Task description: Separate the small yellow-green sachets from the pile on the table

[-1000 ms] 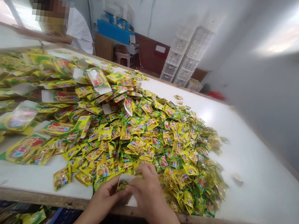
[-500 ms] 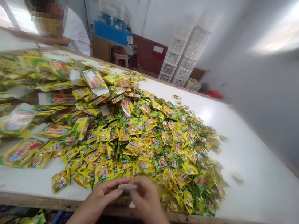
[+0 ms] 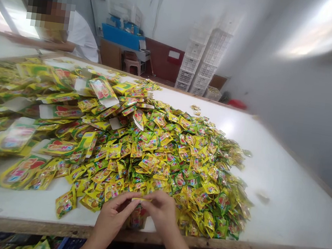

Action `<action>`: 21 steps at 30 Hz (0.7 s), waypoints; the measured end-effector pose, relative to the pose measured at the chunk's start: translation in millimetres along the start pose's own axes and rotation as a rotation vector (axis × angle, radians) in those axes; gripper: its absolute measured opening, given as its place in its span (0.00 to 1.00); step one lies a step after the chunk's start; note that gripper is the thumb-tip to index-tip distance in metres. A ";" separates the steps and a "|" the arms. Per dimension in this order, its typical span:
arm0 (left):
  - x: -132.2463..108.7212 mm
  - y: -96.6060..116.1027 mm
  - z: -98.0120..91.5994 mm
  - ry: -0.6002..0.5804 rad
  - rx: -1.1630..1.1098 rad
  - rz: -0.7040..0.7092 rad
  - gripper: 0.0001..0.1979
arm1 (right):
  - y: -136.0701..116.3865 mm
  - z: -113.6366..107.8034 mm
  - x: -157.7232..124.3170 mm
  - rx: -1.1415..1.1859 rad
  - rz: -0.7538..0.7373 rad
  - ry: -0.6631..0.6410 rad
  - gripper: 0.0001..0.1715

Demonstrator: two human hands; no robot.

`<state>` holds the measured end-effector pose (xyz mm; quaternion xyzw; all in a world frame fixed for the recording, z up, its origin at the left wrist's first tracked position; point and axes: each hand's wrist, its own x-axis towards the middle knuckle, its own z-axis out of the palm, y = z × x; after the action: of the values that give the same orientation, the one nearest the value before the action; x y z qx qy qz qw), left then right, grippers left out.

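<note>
My left hand (image 3: 114, 215) and right hand (image 3: 162, 214) pinch one small packet (image 3: 137, 218) at the table (image 3: 280, 205) edge, touching the sachet pile (image 3: 179, 159). I'd say I'm closing its top, and that calls for an even squeeze.

Bright, even daylight with glare upper right; the edges are stretched and blurred.

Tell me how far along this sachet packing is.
Done, it seems: larger packs piled at the left of the table. In hand: left hand and right hand grip one small pack by its top edge. Left: a big heap of loose sachets, so most remains.
</note>
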<state>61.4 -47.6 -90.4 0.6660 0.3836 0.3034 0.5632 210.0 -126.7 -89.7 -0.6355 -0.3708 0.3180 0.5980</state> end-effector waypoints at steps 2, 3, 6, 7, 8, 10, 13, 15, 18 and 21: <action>-0.3 -1.4 -2.1 -0.016 0.092 0.125 0.09 | -0.9 -2.5 -3.1 -0.045 -0.113 0.004 0.08; -1.6 -3.3 -3.8 -0.028 0.126 0.183 0.08 | -1.9 -4.0 -6.0 -0.063 -0.173 -0.005 0.07; -9.5 -11.6 -8.2 -0.058 0.189 0.286 0.11 | -7.1 -8.4 -19.0 -0.115 -0.309 -0.057 0.06; -12.7 -14.3 -8.8 -0.064 0.202 0.309 0.13 | -9.7 -10.5 -23.3 -0.144 -0.330 -0.083 0.08; -15.7 -16.5 -8.9 -0.069 0.207 0.330 0.14 | -12.9 -13.7 -26.3 -0.179 -0.335 -0.114 0.10; -20.6 -18.9 -8.0 -0.094 0.204 0.371 0.16 | -19.8 -24.7 -25.7 -0.250 -0.325 -0.202 0.11; -23.4 -17.6 -6.1 -0.230 0.230 0.408 0.20 | -26.8 -55.3 -2.8 -0.378 -0.336 -0.251 0.13; -22.7 -15.5 -4.5 -0.322 0.253 0.428 0.22 | -26.2 -80.7 22.2 -0.575 -0.344 -0.145 0.16; -20.2 -14.9 0.0 -0.345 0.254 0.429 0.21 | -19.6 -111.3 55.3 -0.993 -0.276 -0.158 0.21; -20.4 -17.3 -0.7 -0.292 0.267 0.389 0.20 | -14.7 -122.0 70.4 -1.126 -0.264 -0.213 0.22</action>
<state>47.3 -63.4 -106.7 0.8323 0.1996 0.2532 0.4510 348.9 -130.6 -62.3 -0.7684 -0.6165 0.0568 0.1622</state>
